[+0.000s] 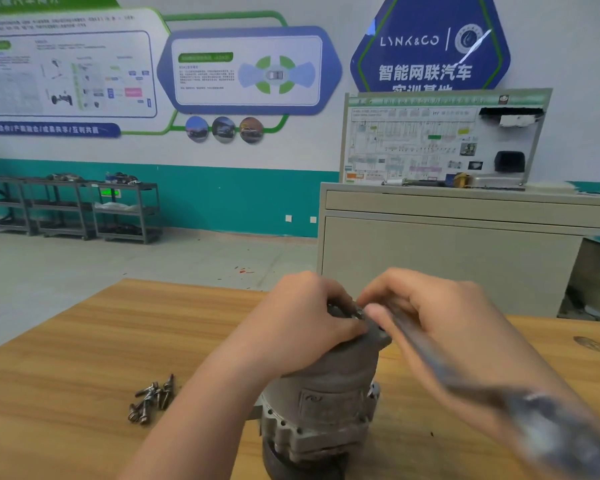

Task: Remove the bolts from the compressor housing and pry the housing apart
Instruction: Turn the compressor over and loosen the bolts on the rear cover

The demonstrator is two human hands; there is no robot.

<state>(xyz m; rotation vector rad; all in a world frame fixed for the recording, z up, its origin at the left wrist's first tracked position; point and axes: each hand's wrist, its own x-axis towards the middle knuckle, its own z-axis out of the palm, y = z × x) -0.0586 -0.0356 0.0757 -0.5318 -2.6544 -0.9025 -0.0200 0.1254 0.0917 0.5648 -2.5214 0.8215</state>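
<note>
The compressor housing point(326, 403) stands on end on the wooden surface point(84, 348), near its front edge. The left hand point(305, 320) has its grip clamped over the housing's top. The right hand point(426, 313) pinches a long, blurred metal tool point(471, 382) whose tip meets that top. Loose bolts point(153, 398) lie heaped to the left.

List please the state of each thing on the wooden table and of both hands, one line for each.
compressor housing: upright on the table, not yet split apart.
loose bolts: removed, lying in a small pile left of the housing.
left hand: grips the top of the housing.
right hand: holds a long metal tool.
metal tool: slanted, tip at the housing top, blurred.
wooden table: bears the housing and bolts.
</note>
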